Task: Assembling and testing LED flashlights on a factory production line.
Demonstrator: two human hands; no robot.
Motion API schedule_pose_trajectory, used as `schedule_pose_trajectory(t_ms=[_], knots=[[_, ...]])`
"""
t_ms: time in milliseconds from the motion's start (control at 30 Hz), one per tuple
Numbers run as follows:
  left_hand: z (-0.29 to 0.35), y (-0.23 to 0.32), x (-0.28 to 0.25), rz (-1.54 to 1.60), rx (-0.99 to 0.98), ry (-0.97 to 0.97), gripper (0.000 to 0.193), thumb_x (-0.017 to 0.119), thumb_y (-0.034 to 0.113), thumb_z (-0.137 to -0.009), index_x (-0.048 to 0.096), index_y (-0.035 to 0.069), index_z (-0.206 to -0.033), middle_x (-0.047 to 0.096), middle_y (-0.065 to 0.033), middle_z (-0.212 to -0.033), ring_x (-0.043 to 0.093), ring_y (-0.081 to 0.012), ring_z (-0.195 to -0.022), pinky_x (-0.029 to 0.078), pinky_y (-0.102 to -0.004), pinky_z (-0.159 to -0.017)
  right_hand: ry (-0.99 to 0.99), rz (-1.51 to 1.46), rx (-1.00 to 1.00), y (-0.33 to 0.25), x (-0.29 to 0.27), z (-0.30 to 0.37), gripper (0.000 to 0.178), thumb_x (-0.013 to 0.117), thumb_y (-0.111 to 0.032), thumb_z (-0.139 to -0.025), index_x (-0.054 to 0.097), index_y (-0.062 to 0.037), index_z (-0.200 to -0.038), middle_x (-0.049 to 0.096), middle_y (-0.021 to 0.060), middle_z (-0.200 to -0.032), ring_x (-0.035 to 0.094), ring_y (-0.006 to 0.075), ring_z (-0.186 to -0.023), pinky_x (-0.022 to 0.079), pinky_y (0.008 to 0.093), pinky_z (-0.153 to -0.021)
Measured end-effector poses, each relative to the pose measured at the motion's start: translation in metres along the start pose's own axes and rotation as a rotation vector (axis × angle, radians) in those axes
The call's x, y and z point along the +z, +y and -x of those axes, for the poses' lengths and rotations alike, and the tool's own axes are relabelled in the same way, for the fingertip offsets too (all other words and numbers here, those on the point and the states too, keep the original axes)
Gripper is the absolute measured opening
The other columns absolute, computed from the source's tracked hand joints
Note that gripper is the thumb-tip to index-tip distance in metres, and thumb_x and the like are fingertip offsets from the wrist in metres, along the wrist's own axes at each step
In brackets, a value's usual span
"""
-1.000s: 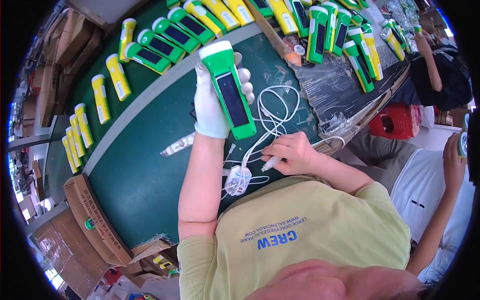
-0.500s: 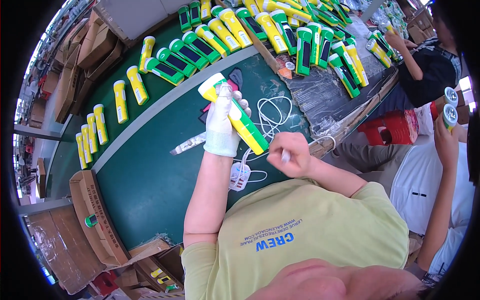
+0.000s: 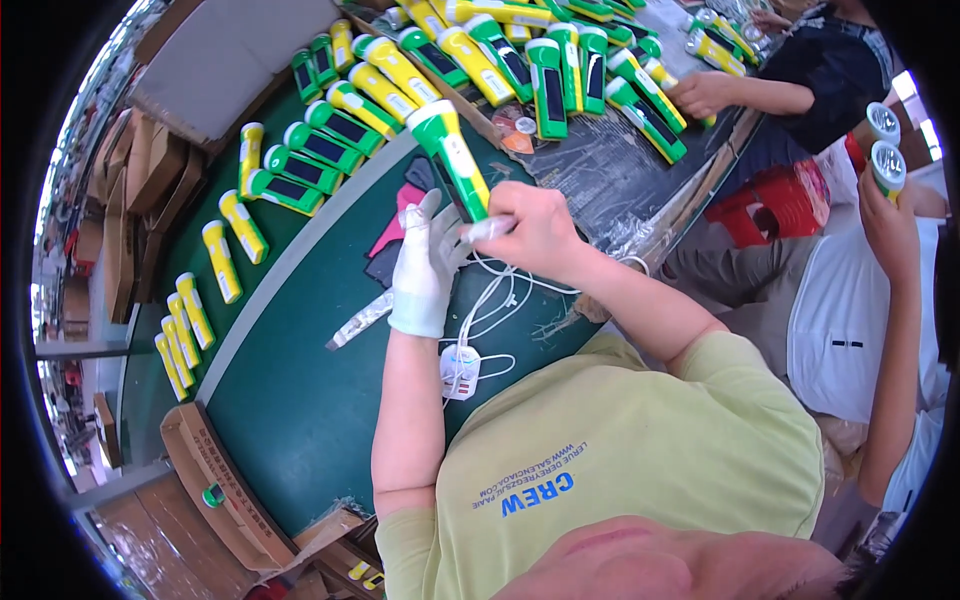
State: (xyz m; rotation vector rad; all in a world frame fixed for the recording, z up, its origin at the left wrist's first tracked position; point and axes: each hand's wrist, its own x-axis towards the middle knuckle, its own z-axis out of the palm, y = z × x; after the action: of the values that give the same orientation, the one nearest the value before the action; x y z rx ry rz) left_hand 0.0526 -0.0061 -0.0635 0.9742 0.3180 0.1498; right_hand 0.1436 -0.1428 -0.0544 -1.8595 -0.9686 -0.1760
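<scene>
A green and yellow flashlight (image 3: 450, 155) is tilted over the green work table, its wide head pointing away from me. My right hand (image 3: 535, 232) is closed at its lower end, with a white covering on one fingertip. Beside the flashlight's lower part, my left hand (image 3: 425, 265), in a white glove, has its fingers apart. Behind the glove lies a pink and dark cloth (image 3: 395, 225). A silvery wrapped strip (image 3: 360, 318) is left of my wrist, and a white power strip (image 3: 460, 372) with white cables is to its right.
Upright flashlights (image 3: 222, 262) stand along the table's left side, and solar-panelled ones (image 3: 340, 125) lie farther back. More are piled on a dark cardboard sheet (image 3: 600, 160). Co-workers sit at the right; one hand (image 3: 885, 215) holds flashlights. An open carton (image 3: 215, 480) is at lower left.
The flashlight has swung more upright and passed from my gloved left hand to my right hand. My left fingers have spread. A co-worker's hand has reached into the pile.
</scene>
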Motion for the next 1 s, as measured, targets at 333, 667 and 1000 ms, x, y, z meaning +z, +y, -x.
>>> schedule_pose_trajectory(t_ms=[333, 667, 1000], knots=[[0.022, -0.044, -0.013, 0.068, -0.008, 0.057, 0.036, 0.059, 0.021, -0.094, 0.047, 0.004, -0.123, 0.058, -0.0067, -0.098, 0.059, -0.0184, -0.090, 0.049, -0.0348, -0.083, -0.347, -0.318, 0.477, 0.000, 0.016, 0.092, 0.043, 0.084, -0.020, -0.071, 0.049, -0.0051, -0.091, 0.061, 0.0052, -0.074, 0.059, 0.0109, -0.064, 0.046, 0.0286, -0.057], [0.012, -0.051, -0.034, 0.513, 0.007, -0.080, 0.060, 0.050, 0.052, -0.095, 0.044, 0.006, -0.133, 0.053, -0.0141, -0.129, 0.050, -0.0323, -0.122, 0.039, -0.0470, -0.104, -0.428, -0.870, 0.715, 0.028, 0.010, 0.055, 0.045, 0.073, -0.010, -0.078, 0.059, 0.0042, -0.118, 0.068, 0.0073, -0.100, 0.063, 0.0124, -0.090, 0.049, 0.0258, -0.079], [0.017, -0.049, -0.057, 0.726, -0.140, -0.243, 0.065, 0.057, 0.052, -0.091, 0.040, 0.015, -0.141, 0.053, -0.0137, -0.132, 0.050, -0.0304, -0.122, 0.045, -0.0460, -0.097, 0.088, 0.124, 0.466, 0.128, -0.117, -0.144, 0.061, 0.075, -0.035, -0.068, 0.065, -0.0010, -0.118, 0.071, 0.0167, -0.088, 0.070, 0.0225, -0.076, 0.055, 0.0356, -0.076]])
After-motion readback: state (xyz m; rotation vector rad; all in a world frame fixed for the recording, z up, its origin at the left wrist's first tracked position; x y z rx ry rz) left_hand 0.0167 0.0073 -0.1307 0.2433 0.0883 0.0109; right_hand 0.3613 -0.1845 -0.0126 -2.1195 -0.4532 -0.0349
